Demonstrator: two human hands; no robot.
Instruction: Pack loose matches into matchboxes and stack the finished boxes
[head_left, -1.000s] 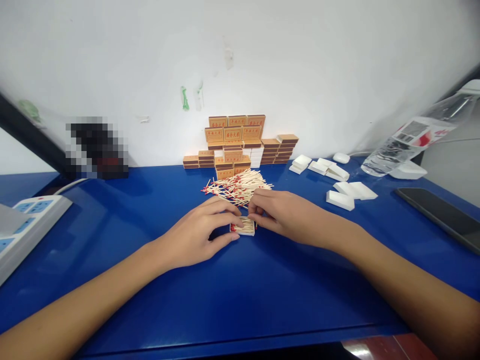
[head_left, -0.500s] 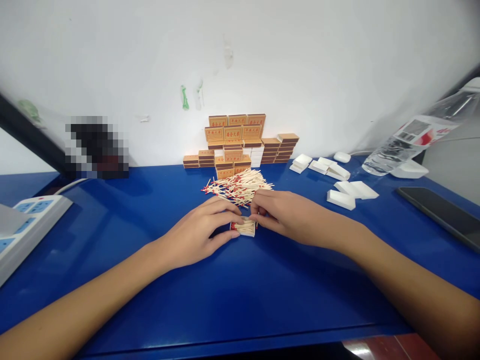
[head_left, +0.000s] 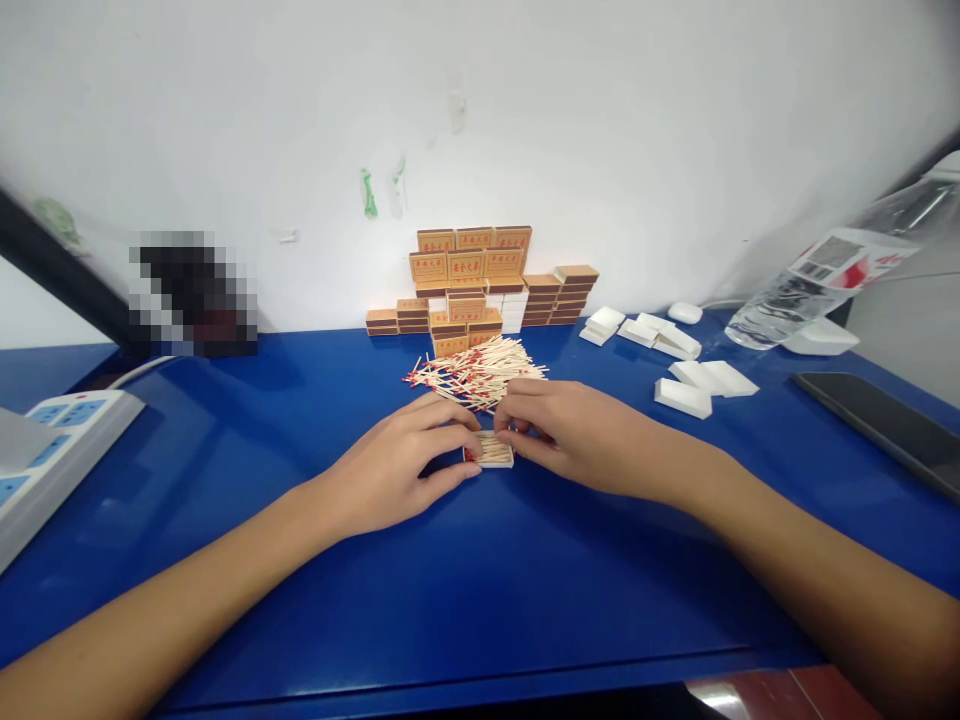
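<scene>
A small white matchbox tray (head_left: pixel 495 464) lies on the blue table in front of me, with red-tipped matches (head_left: pixel 491 448) inside it. My left hand (head_left: pixel 420 455) grips the tray's left end between thumb and fingers. At its right end, my right hand (head_left: pixel 547 425) has its fingers pinched together over the matches; what they hold, if anything, is hidden. Just behind both hands spreads a heap of loose matches (head_left: pixel 487 370), heads mostly toward the left.
Matchboxes (head_left: pixel 466 266) are stacked against the wall. White trays (head_left: pixel 682 397), a water bottle (head_left: pixel 817 270) and a black phone (head_left: pixel 885 425) lie to the right. A power strip (head_left: pixel 75 450) is at left, near a pixelated dark object (head_left: pixel 195 295).
My right fingers have shifted slightly left, further over the tray. The tray sits a touch farther right and back. My left hand has barely moved.
</scene>
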